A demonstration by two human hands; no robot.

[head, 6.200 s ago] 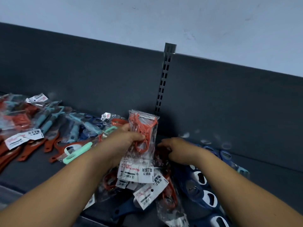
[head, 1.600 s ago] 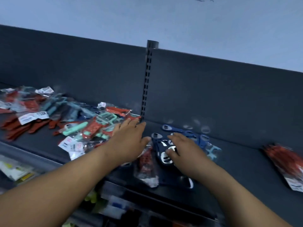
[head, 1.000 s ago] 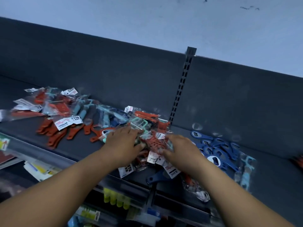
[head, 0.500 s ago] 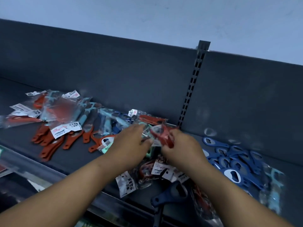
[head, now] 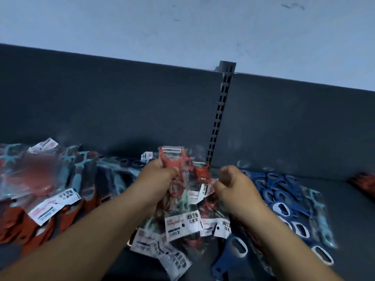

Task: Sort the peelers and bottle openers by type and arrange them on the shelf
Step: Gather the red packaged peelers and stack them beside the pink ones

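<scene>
My left hand (head: pixel 157 177) grips a red peeler (head: pixel 172 161) in a clear bag, raised above a heap of bagged red and mint peelers (head: pixel 182 222) with white labels at the shelf's middle. My right hand (head: pixel 233 185) has its fingers curled and pinches the edge of another bagged red peeler (head: pixel 202 173) beside it. Blue bottle openers (head: pixel 282 197) lie in a pile to the right of my right hand. One blue opener (head: pixel 229 254) lies near the front edge.
At the left lie red openers (head: pixel 30 226) and bagged teal and red peelers (head: pixel 50 169). A slotted upright (head: pixel 220 116) splits the dark back panel. More red packs (head: pixel 363 181) show at the far right. Dark shelf surface (head: pixel 349 216) shows between them and the blue pile.
Both hands have lifted from the heap. My left hand now holds a red bagged peeler upright, and my right hand has drawn a second bag to the right of it.
</scene>
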